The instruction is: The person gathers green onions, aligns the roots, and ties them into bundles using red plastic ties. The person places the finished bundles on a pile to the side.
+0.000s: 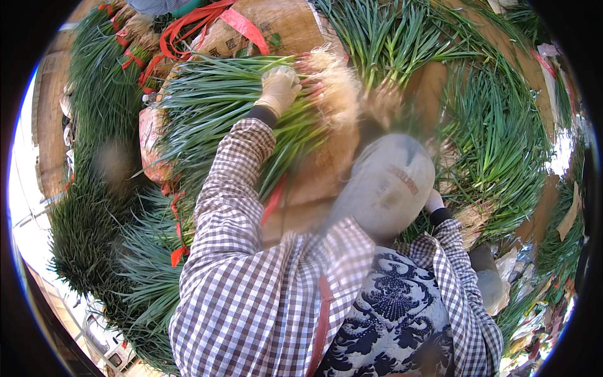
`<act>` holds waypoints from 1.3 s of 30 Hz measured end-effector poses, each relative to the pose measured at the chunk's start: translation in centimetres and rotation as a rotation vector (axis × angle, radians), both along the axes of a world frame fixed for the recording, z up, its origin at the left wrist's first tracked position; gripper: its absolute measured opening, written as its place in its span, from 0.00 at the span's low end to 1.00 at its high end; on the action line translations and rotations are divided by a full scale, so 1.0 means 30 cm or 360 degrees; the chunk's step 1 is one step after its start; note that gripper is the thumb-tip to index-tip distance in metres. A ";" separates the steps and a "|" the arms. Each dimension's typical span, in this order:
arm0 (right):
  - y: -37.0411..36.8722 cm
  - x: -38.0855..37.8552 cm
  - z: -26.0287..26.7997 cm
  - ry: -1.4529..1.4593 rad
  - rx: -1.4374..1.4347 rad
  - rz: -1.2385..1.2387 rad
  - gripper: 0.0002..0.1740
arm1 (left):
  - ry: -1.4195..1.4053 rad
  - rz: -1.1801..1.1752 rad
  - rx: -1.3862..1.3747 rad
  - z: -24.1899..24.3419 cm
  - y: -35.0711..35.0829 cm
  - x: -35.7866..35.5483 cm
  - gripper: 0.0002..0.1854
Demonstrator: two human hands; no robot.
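My left hand (280,87), in a pale glove, has its fingers curled on the stems of a spread of green onions (226,99). Their pinkish bulbs and pale, hairy roots (332,89) point right. These onions lie over a brown sack (278,28) bearing writing. Most of my right hand (433,201) is hidden behind a rounded grey form (388,184), apparently my covered knee, which also bears writing. That hand is low on the right, nearest to a loose pile of green onions (494,146); what its fingers do is out of sight.
Dark green bundles (106,80) with red ties line the left side. Red plastic ribbon (198,23) trails over the sack. More green onions (391,37) lie at the top, roots towards me. Plastic scraps (518,278) litter the lower right. A pinkish patterned bag (153,143) sits left of the sack.
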State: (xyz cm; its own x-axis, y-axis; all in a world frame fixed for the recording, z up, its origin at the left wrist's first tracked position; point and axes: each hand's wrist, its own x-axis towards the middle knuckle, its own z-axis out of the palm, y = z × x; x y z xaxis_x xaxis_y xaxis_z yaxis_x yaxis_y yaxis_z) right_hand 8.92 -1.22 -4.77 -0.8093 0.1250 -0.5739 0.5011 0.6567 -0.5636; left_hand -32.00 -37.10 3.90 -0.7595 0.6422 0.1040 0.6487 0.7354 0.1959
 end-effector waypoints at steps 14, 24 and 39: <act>-0.142 -0.181 0.201 0.0425 -0.1047 -0.0598 0.17 | -0.0173 -0.0189 0.0320 0.012 -0.005 -0.209 0.19; -0.522 -0.904 0.183 0.0719 -0.0447 0.1061 0.29 | -0.0037 0.0295 -0.0238 -0.054 -0.141 -0.075 0.22; -0.359 -0.875 0.336 0.0902 -0.0117 0.0930 0.24 | 0.0478 0.0193 0.0254 0.071 -0.136 -0.077 0.19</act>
State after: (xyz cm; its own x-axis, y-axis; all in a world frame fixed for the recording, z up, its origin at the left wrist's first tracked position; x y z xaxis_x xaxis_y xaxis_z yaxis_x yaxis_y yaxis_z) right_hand -17.32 -11.98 5.30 -0.9021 -0.4288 -0.0484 -0.2845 0.6754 -0.6803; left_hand -34.32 -41.19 6.05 -0.7495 0.5069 0.4257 0.6045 0.7862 0.1283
